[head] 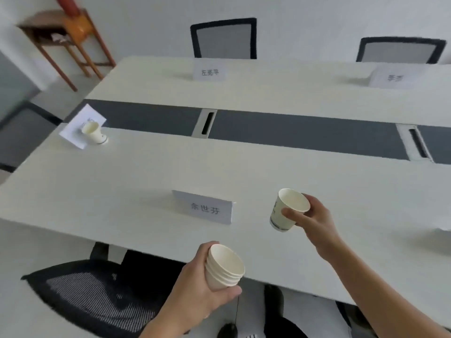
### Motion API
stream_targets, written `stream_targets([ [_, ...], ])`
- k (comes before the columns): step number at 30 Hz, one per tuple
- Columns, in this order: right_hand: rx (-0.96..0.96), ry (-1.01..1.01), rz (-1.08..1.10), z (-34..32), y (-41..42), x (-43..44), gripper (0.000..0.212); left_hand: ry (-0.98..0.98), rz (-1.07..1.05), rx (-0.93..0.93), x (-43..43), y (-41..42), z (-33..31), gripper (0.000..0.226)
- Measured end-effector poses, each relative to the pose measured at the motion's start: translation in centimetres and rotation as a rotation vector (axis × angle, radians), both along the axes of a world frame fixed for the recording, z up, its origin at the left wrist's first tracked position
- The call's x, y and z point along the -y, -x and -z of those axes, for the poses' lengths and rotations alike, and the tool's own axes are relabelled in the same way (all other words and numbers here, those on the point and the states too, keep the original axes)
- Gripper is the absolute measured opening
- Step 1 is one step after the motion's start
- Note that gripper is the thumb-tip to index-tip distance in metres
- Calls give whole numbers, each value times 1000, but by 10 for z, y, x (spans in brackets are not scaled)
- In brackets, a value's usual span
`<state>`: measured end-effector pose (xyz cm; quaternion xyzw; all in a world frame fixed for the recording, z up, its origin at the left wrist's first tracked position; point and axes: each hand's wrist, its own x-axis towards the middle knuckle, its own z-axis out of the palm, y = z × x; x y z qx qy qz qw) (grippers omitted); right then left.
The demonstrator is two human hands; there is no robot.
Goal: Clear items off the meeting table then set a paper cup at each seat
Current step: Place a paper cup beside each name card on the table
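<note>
Right hand (310, 215) curled around 1 tilted white paper cup (288, 211) above the long white meeting table (122, 186). Left hand (202, 284) gripped a nested stack of white paper cups (224, 269) near its edge.

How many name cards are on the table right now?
4. Near card at the front; left-end card beside a paper cup; two far cards on the opposite side. A white sliver at the right edge may be a fifth.

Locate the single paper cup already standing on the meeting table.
Head view, far left: the paper cup stands on the table in front of a name card.
</note>
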<state>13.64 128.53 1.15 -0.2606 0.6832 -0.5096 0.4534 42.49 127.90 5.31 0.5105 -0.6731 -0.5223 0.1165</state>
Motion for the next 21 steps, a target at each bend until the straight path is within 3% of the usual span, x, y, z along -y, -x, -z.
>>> stream_targets([
  [3,-73,4,-127,20,9,75,55,5,-131,4,12,15,0,75],
  [10,-301,-26,-352,58,-21,209,62,-36,-402,42,15,26,11,74],
  [15,-485,-52,-381,89,-40,260,68,-98,-544,74,8,22,24,75],
  [21,-558,-147,-433,125,-39,272,68,-122,-624,85,4,20,33,74],
])
